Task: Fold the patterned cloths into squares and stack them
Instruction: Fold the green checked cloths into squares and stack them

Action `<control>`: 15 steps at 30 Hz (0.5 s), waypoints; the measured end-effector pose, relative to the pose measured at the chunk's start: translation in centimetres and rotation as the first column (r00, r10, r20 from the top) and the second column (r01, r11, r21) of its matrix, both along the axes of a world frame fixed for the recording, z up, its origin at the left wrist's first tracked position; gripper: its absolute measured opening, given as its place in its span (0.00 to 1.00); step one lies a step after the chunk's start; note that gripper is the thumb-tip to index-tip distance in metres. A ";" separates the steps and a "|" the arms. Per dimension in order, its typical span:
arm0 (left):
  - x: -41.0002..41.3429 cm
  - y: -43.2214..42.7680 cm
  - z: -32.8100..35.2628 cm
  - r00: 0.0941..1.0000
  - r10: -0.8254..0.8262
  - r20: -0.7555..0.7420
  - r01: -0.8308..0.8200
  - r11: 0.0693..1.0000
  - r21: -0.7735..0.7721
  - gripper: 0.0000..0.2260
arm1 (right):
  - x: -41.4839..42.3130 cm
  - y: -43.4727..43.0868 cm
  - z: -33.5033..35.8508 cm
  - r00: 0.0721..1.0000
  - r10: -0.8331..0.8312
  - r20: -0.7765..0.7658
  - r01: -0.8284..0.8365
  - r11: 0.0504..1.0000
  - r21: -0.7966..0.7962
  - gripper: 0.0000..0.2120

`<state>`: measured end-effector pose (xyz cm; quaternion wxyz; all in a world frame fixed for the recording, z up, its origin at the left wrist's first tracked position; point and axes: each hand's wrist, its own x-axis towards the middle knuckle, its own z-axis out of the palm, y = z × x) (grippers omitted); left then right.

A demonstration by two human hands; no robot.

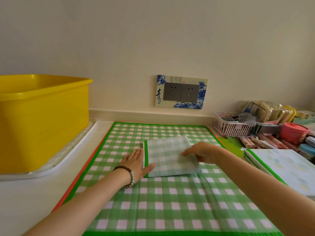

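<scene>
A folded green-and-white checked cloth (167, 155) lies as a near-square on a larger unfolded green checked cloth (170, 201) spread over the counter. My left hand (136, 163) rests flat and open at the folded cloth's left edge, thumb touching its near left corner. My right hand (202, 152) grips the folded cloth's right edge, fingers on top and pinching the layers. A stack of folded pale patterned cloths (279, 166) with green edging sits to the right.
A yellow plastic tub (42, 120) stands on a white tray (71, 150) at the left. A pink basket (231, 126), pens, jars and packets crowd the back right. A wall socket plate (181, 91) is behind. An orange edge shows under the big cloth.
</scene>
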<state>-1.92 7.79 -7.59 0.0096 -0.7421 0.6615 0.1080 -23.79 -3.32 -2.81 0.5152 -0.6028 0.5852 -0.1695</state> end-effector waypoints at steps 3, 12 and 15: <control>0.3 0.0 -0.1 0.997 0.020 -0.072 -0.024 0.998 -0.057 0.39 | 0.4 1.3 0.3 0.976 -0.028 0.216 0.010 0.996 0.088 0.20; -3.3 0.0 4.6 0.636 0.049 -0.770 -0.265 0.951 -0.158 0.35 | -4.8 3.6 5.4 0.930 0.044 0.366 -0.001 0.993 -0.116 0.14; -6.9 -0.9 6.7 0.173 0.051 -0.984 -0.284 0.959 0.000 0.13 | -8.7 4.4 8.0 0.938 0.045 0.343 0.020 0.983 -0.182 0.13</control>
